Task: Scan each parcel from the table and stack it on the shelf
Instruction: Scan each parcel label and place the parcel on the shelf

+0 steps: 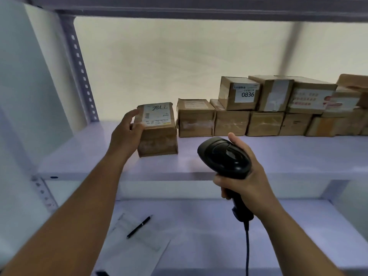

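Bright, washed-out back wall [179, 62], soft overall blur, wide-angle bending at edges, faint shadows

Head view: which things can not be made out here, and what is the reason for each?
1. The parcel: its left side is covered by the left hand; grip or mere push, unclear.
2. Its label: the small print is blurred.
3. The scanner in the right hand: its window faces away from the camera.
4. The cable: cut off by the bottom edge.
5. The rightmost parcels: blurred, cut off by the right edge.
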`<state>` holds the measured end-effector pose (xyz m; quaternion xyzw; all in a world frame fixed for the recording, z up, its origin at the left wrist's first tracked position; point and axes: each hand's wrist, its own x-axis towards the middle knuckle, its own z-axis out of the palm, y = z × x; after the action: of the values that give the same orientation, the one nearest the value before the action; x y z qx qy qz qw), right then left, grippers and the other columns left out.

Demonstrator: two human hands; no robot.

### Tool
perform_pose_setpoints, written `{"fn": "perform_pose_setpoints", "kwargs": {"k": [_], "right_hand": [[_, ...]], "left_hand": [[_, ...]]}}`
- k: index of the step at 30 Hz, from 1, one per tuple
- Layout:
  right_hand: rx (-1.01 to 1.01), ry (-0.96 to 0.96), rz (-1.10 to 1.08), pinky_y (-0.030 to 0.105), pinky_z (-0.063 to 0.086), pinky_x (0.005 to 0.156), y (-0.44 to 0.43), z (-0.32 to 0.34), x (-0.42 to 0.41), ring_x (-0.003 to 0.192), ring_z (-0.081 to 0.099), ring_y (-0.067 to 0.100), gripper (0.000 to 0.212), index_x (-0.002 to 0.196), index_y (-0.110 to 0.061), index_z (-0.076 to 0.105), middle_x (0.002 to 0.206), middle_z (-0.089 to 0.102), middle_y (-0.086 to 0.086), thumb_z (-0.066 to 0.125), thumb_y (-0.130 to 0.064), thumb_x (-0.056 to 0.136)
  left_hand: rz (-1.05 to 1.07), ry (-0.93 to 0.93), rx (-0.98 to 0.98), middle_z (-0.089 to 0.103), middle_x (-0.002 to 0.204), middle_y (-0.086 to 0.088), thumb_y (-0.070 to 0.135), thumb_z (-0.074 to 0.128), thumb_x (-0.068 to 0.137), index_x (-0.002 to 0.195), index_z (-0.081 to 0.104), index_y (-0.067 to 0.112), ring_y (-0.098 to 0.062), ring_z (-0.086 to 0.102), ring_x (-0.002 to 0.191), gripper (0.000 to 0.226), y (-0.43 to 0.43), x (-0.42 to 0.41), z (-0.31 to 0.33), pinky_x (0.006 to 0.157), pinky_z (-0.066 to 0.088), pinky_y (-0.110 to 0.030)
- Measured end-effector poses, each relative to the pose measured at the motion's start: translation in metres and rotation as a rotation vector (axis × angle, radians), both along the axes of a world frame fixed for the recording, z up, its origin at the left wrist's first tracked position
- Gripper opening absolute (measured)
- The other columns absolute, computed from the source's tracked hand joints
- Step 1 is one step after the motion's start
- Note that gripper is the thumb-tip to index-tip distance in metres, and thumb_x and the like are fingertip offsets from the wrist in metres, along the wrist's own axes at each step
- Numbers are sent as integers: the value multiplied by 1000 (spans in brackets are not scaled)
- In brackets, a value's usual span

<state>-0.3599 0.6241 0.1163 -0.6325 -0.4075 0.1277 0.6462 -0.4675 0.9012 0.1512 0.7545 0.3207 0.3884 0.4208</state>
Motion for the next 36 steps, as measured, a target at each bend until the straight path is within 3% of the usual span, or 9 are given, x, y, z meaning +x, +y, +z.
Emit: {"fn": "perform_pose_setpoints", "kwargs": {"k": [2,3,9,14,23,33,36], "right_hand": [[-9,-17,-20,37,57,54,5,1,1,54,62,29,95,136,-50,43,125,58,0,77,11,72],[-5,-20,-26,36,56,54,8,2,1,54,62,28,94,136,-50,43,124,59,1,77,11,72],[9,-14,-60,35,55,52,16,3,7,53,60,27,95,137,-46,44,124,59,2,76,13,71],[8,-19,-79,38,56,52,26,4,12,53,60,27,94,139,-43,43,123,60,0,76,13,71],[-2,-29,-75,35,55,51,41,5,15,53,62,26,94,141,-40,41,126,56,-5,76,13,72],[-12,-23,-106,35,55,53,39,1,13,57,62,24,95,140,-42,42,126,56,-2,76,14,71],[-38,-37,-111,34,56,53,32,-1,11,57,63,23,94,140,-42,41,127,55,-5,75,13,72]], "left_hand": [[11,98,124,60,131,-3,40,48,97,122,57,33,-19,55,108,27,2,8,-1,88,45,-30],[3,136,156,59,133,-2,45,50,96,123,56,31,-19,54,108,31,1,10,-2,85,43,-29],[-60,204,203,55,135,1,69,75,61,129,51,32,-22,54,116,81,15,9,0,95,49,-41],[-101,281,260,49,141,-3,53,80,69,133,45,32,-26,51,120,76,31,18,-3,97,49,-43],[-39,272,325,47,140,-7,42,75,80,136,47,25,-25,48,124,65,56,46,-4,98,42,-38],[-93,264,339,46,142,-8,38,73,82,139,47,23,-24,43,129,64,67,71,-2,102,37,-36],[-111,279,343,41,147,-5,42,72,82,145,39,28,-24,40,133,73,68,68,-2,106,37,-40]]}}
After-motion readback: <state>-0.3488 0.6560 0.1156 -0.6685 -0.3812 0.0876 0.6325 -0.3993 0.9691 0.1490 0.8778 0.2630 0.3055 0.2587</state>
